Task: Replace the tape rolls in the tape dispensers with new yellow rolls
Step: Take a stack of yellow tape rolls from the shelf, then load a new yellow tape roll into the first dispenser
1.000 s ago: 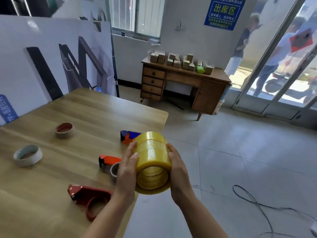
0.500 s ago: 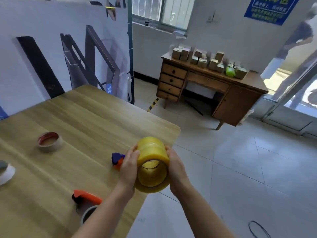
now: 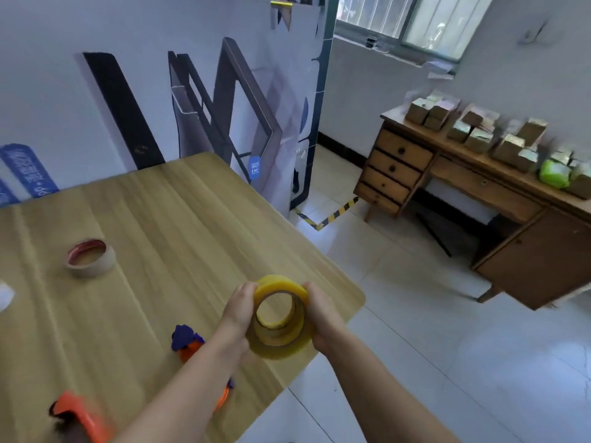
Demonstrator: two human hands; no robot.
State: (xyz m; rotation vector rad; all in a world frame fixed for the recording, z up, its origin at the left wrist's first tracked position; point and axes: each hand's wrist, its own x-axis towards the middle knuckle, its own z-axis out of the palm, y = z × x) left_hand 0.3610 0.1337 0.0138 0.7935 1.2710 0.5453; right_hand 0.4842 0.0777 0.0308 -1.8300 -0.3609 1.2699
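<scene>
You are clamping the stack of translucent yellow tape rolls (image 3: 281, 329) between your left hand (image 3: 238, 310) and right hand (image 3: 323, 318), both curling round it (probably keeping the rolls together), above the right edge of the light wooden table (image 3: 160, 235), beside the blue-and-orange tape dispenser (image 3: 185, 342).

Tall printed panel (image 3: 192, 91) at 11 o'clock; barred window (image 3: 399, 17) at 1 o'clock, daylight through it. At 3 o'clock — a wooden desk (image 3: 396, 167) topped with small boxes (image 3: 473, 131), standing on pale floor tiles (image 3: 431, 362).
</scene>
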